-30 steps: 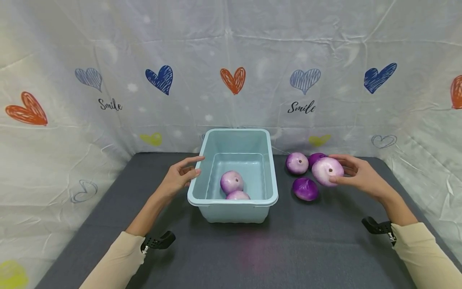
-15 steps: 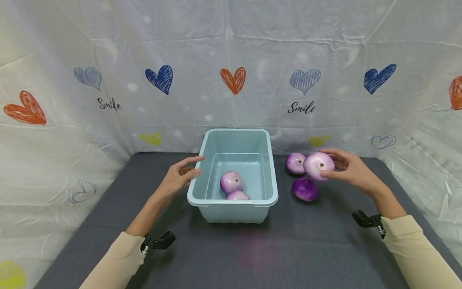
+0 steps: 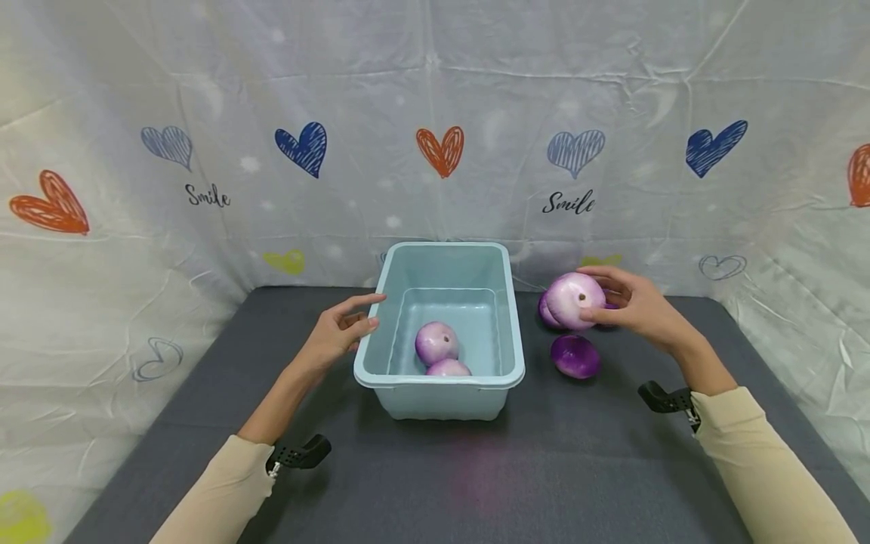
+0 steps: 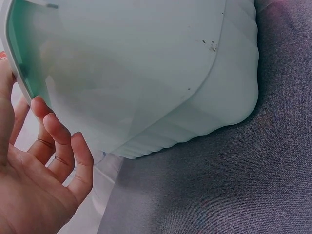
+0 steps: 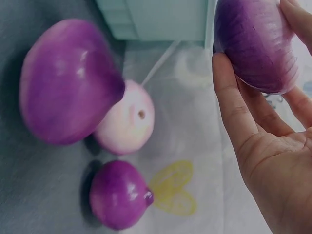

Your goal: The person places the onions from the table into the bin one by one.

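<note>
My right hand (image 3: 632,306) grips a pale purple onion (image 3: 574,300) between thumb and fingers. In the right wrist view the held onion (image 5: 256,46) is raised over the others. Behind it in the head view, another pale onion (image 3: 547,311) and a dark purple one (image 3: 608,306) are partly covered. A dark purple onion (image 3: 575,357) lies nearer the front. The light blue basin (image 3: 438,381) stands mid-table with two onions (image 3: 436,343) inside. My left hand (image 3: 333,332) rests with relaxed fingers at its left rim, fingertips (image 4: 39,105) right at the edge in the left wrist view.
A dark grey cloth (image 3: 435,483) covers the table. A white curtain (image 3: 435,68) printed with hearts hangs behind and along both sides, close to the basin's far end. Black wrist straps (image 3: 669,398) are on both forearms.
My right hand has carried the held onion left and slightly up, from above the dark onion at the back to in front of the pale one. The left hand and basin have stayed still.
</note>
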The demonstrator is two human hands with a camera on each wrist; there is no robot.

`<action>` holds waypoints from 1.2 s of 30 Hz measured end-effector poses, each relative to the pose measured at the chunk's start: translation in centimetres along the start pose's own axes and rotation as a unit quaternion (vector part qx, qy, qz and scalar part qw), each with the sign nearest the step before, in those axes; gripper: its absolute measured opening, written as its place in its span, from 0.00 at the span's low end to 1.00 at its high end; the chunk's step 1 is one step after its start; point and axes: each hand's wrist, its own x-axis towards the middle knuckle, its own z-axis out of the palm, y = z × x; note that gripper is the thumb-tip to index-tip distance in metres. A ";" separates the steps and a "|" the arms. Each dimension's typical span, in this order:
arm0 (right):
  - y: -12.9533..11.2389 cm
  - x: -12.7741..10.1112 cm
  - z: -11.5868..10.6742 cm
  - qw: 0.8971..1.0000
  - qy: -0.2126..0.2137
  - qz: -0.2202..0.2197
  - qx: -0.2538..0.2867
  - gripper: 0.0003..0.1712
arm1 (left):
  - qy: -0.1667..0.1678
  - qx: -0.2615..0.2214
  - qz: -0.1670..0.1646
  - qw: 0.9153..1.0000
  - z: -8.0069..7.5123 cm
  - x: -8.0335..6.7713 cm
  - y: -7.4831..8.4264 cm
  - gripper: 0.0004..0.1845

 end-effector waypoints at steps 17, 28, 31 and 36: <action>-3.5 4.0 2.8 0.998 -0.025 -0.056 0.006 0.37 | 0.004 0.004 -0.010 1.000 0.1 -0.1 0.2 0.25; -5.3 6.5 5.4 0.994 -0.058 -0.076 0.046 0.38 | 0.006 0.003 -0.011 1.000 0.1 -0.1 0.2 0.25; -5.5 7.3 6.2 0.993 -0.067 -0.082 0.059 0.38 | 0.007 0.002 -0.012 1.000 0.1 -0.1 0.2 0.25; -5.7 8.2 7.6 0.991 -0.080 -0.079 0.074 0.37 | 0.008 0.004 -0.016 1.000 0.1 -0.1 0.3 0.24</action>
